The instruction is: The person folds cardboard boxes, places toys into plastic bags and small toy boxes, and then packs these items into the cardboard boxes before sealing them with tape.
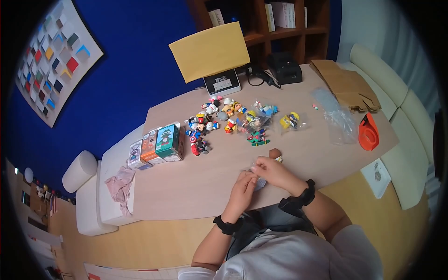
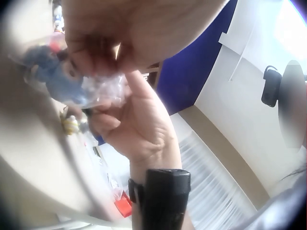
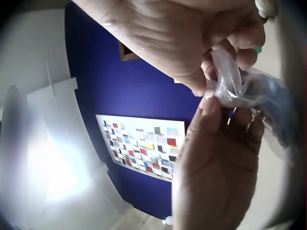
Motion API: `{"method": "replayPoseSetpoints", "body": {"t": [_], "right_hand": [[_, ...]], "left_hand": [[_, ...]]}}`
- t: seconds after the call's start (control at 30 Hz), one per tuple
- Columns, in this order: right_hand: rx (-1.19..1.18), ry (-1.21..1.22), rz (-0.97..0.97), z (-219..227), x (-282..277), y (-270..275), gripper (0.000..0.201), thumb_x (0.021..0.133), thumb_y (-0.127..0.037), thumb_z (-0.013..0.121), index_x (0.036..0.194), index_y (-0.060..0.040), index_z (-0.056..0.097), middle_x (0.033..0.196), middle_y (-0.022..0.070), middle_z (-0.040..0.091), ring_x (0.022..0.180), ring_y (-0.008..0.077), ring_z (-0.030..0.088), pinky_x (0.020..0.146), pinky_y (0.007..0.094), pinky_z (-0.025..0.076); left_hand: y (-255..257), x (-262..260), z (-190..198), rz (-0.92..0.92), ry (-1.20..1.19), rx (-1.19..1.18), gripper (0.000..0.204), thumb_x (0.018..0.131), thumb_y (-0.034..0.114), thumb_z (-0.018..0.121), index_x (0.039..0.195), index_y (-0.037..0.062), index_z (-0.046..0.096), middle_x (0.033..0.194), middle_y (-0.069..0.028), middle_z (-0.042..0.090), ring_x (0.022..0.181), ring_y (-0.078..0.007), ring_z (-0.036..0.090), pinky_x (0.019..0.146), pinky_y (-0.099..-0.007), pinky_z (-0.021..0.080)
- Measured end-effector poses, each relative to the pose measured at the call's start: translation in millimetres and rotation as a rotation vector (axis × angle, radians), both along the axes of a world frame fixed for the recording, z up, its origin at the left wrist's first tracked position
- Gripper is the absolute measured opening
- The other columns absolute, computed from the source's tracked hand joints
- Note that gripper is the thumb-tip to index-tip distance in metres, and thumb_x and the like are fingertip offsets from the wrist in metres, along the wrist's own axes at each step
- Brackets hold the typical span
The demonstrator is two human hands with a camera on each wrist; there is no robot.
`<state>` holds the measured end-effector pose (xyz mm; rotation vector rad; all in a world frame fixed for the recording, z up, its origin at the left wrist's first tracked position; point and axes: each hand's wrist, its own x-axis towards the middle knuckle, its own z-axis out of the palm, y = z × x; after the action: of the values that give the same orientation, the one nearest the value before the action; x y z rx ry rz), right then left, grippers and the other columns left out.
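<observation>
Both hands meet over the near part of the table at a small clear plastic bag (image 3: 228, 79). Inside the bag is a blue toy figure (image 2: 64, 81), its details blurred through the plastic. My left hand (image 1: 242, 190) pinches the bag's gathered end between thumb and fingers. My right hand (image 1: 275, 173) pinches the same end from the other side, fingertips close to the left ones. The figure hangs out beyond the fingers in both wrist views. Just past the right hand, a brown-headed figure (image 1: 275, 153) lies on the table.
Several loose toy figures (image 1: 228, 112) crowd the table's middle, with bagged figures (image 1: 290, 121) beside them. Boxes (image 1: 168, 142) stand left, near a pink cloth (image 1: 120, 184). Empty plastic bags (image 1: 339, 123), a red-orange object (image 1: 368, 132) and folded cardboard (image 1: 345, 84) lie right.
</observation>
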<state>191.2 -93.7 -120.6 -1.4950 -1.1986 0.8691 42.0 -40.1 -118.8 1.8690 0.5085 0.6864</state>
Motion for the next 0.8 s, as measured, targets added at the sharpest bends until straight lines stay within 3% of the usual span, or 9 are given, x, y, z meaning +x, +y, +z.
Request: {"method": "replayPoseSetpoints", "body": {"t": [0.07,0.17,0.3,0.33,0.4,0.53,0.73,0.8], "right_hand": [[-0.005,0.091,0.031,1.6,11.1,-3.7,0.018,0.089,-0.013,0.054,0.075,-0.0015,0.051,0.065,-0.0013,0.047,0.059,0.006,0.046,0.051,0.0214,0.037],[0.241,-0.199,-0.042,-6.8,29.8,-7.6,0.017,0.089,-0.012,0.053,0.075,-0.0029,0.051,0.064,-0.0024,0.045,0.058,0.0055,0.043,0.051,0.0209,0.037],[-0.07,0.342,0.057,31.2,32.3,-18.8,0.018,0.091,-0.015,0.05,0.076,-0.0048,0.052,0.066,-0.0026,0.047,0.056,0.0037,0.042,0.05,0.0182,0.036],[-0.085,0.319,0.091,35.4,32.0,-18.7,0.017,0.091,-0.015,0.051,0.078,-0.0042,0.053,0.068,-0.0013,0.049,0.058,0.0038,0.044,0.05,0.0177,0.037],[-0.114,0.274,0.156,41.7,30.2,-16.8,0.017,0.091,-0.016,0.052,0.08,-0.0029,0.056,0.073,0.0013,0.055,0.061,0.004,0.049,0.049,0.0167,0.039],[-0.105,0.428,0.291,41.2,17.2,-13.4,0.013,0.09,-0.014,0.052,0.084,-0.0029,0.055,0.071,0.0014,0.055,0.06,0.0054,0.052,0.05,0.017,0.042],[-0.16,0.631,0.344,50.7,2.7,-15.7,0.012,0.09,-0.014,0.054,0.083,-0.0043,0.054,0.065,0.0009,0.053,0.052,0.0049,0.05,0.043,0.0157,0.039],[-0.167,0.682,0.344,49.9,-4.3,-16.1,0.015,0.09,-0.017,0.055,0.081,-0.0054,0.053,0.062,-0.0001,0.052,0.048,0.0032,0.047,0.039,0.0144,0.036]], "left_hand": [[2.6,-0.5,-4.3,-0.048,0.019,0.01,0.017,0.09,0.012,0.047,0.087,-0.0021,0.056,0.084,-0.0119,0.05,0.082,-0.0251,0.051,0.075,-0.0308,0.041],[6.9,-3.7,-20.5,-0.041,0.04,0.049,0.017,0.09,0.012,0.047,0.087,-0.0022,0.056,0.088,-0.0122,0.051,0.086,-0.0251,0.052,0.077,-0.0307,0.042],[7.5,-4.5,-31.6,0.209,-0.065,0.068,0.012,0.088,0.01,0.05,0.089,-0.0011,0.056,0.093,-0.0112,0.053,0.088,-0.0244,0.053,0.077,-0.0308,0.043],[8.4,-3.5,-30.7,0.295,-0.099,0.086,0.011,0.088,0.009,0.051,0.09,-0.0007,0.056,0.095,-0.0108,0.053,0.088,-0.024,0.053,0.077,-0.0307,0.043],[3.1,-3.3,-19.1,0.263,-0.176,0.011,0.01,0.087,0.009,0.052,0.092,0.0002,0.055,0.095,-0.0099,0.052,0.087,-0.0219,0.052,0.075,-0.0291,0.043],[-9.5,-8.8,9.9,0.119,-0.212,-0.045,0.011,0.088,0.01,0.053,0.093,0.0009,0.056,0.093,-0.0081,0.051,0.084,-0.017,0.051,0.071,-0.0255,0.043],[-4.2,-20.7,43.1,-0.002,-0.065,-0.093,0.014,0.09,0.015,0.053,0.09,0.0007,0.057,0.082,-0.0018,0.05,0.066,-0.0071,0.046,0.058,-0.0208,0.038],[-5.0,-24.7,52.4,-0.034,-0.007,-0.189,0.016,0.09,0.016,0.055,0.09,0.0004,0.058,0.079,-0.002,0.053,0.068,-0.0098,0.049,0.064,-0.0229,0.041]]}}
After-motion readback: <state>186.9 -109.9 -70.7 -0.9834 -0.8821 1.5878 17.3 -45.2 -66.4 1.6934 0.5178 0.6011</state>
